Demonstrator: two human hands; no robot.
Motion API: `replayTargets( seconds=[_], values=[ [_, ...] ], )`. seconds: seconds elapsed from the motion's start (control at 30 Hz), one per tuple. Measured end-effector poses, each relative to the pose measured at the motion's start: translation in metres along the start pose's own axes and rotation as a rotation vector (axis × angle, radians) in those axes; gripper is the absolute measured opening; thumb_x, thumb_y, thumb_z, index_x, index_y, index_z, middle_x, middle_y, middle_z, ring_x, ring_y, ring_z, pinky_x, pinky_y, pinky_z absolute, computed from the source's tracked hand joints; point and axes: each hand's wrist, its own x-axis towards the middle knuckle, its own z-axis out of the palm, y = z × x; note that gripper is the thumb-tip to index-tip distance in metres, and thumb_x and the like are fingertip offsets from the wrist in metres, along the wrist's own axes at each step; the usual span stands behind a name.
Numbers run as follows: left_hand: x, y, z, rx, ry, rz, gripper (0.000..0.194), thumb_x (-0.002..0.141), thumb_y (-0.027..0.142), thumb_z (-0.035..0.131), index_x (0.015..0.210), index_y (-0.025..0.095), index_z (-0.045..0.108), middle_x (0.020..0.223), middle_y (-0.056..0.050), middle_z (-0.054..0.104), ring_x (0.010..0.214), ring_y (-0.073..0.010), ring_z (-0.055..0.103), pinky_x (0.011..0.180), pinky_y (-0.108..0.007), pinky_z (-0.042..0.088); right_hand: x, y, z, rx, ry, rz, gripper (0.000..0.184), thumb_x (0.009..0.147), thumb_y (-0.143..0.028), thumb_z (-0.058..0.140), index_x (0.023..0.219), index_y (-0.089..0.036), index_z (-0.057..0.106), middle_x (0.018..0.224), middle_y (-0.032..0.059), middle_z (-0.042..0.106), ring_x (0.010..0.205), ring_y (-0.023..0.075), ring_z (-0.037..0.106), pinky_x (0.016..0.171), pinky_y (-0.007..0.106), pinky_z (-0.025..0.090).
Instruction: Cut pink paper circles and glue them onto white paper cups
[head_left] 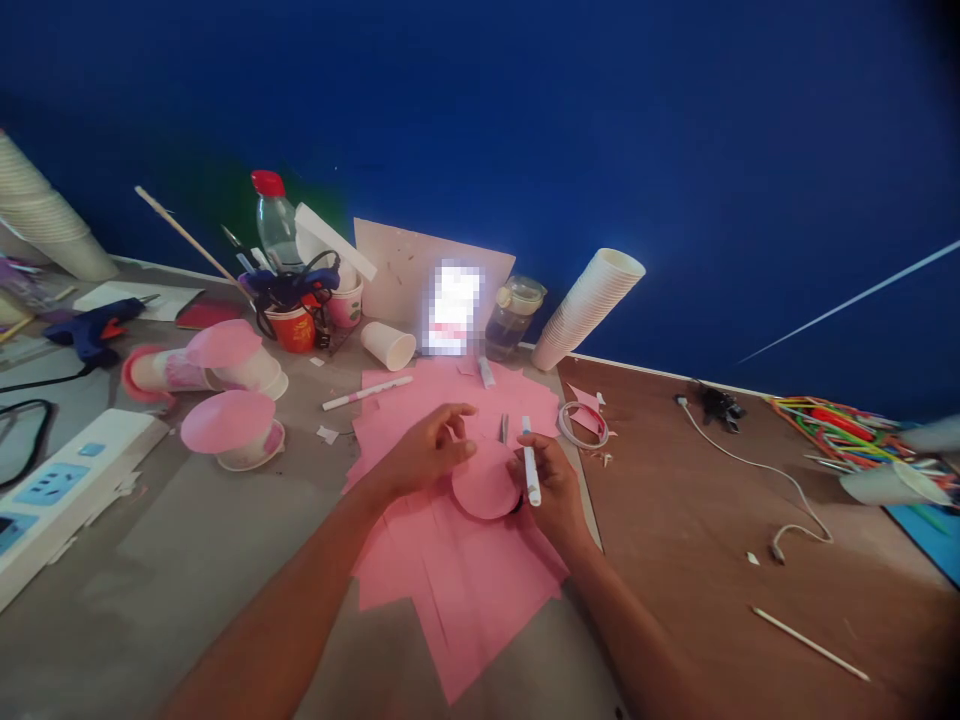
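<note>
My left hand (pixel 431 447) has its thumb on the edge of a round pink paper disc (pixel 486 485), its other fingers curled beside it. In my right hand (pixel 553 485) is a white marker (pixel 531 465), held upright between the fingers at the disc's right side. Metal tips like scissor blades (pixel 504 428) poke out beyond the disc, and a dark bit shows below it; the disc and my right hand hide the rest. Pink paper sheets (pixel 465 600) lie fanned out underneath. Another white marker (pixel 367 392) rests at their upper left.
At left are paper-cup pieces with pink tops (pixel 229 422), a power strip (pixel 75 490) and a glue gun (pixel 94 330). Behind stand a lit phone (pixel 453 308), a jar (pixel 514 318) and leaning stacked cups (pixel 589 310). A tape roll (pixel 583 425) and cable (pixel 750 465) lie right.
</note>
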Motion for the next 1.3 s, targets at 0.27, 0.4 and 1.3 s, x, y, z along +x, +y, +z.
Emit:
replayTargets(
  seconds=[0.27, 0.4, 1.3],
  values=[
    [0.003, -0.009, 0.010, 0.596, -0.059, 0.274, 0.016, 0.075, 0.024, 0.057, 0.088, 0.023, 0.066, 0.094, -0.004, 0.066, 0.098, -0.0242, 0.053, 0.102, -0.052, 0.022, -0.003, 0.005, 0.009, -0.228, -0.060, -0.126, 0.023, 0.081, -0.029, 0.054, 0.102, -0.021, 0.055, 0.094, 0.0065, 0.064, 0.077, 0.0187, 0.060, 0.068, 0.032, 0.048],
    [0.000, -0.022, 0.011, 0.790, -0.144, 0.331, 0.022, 0.073, 0.031, 0.061, 0.095, 0.027, 0.066, 0.100, -0.003, 0.064, 0.114, -0.0300, 0.042, 0.103, -0.061, 0.004, 0.000, 0.003, -0.003, 0.006, 0.093, -0.201, 0.025, 0.090, -0.036, 0.041, 0.107, -0.021, 0.053, 0.089, 0.0056, 0.064, 0.073, 0.0186, 0.061, 0.071, 0.037, 0.049],
    [0.000, -0.008, 0.019, 0.766, -0.027, 0.493, 0.013, 0.081, 0.030, 0.053, 0.089, 0.024, 0.060, 0.079, -0.002, 0.064, 0.086, -0.0196, 0.054, 0.109, -0.049, 0.013, -0.004, 0.022, -0.003, 0.553, -0.130, 0.188, 0.022, 0.077, -0.035, 0.066, 0.092, -0.019, 0.061, 0.065, -0.0007, 0.063, 0.048, 0.0114, 0.054, 0.041, 0.024, 0.045]
  ],
)
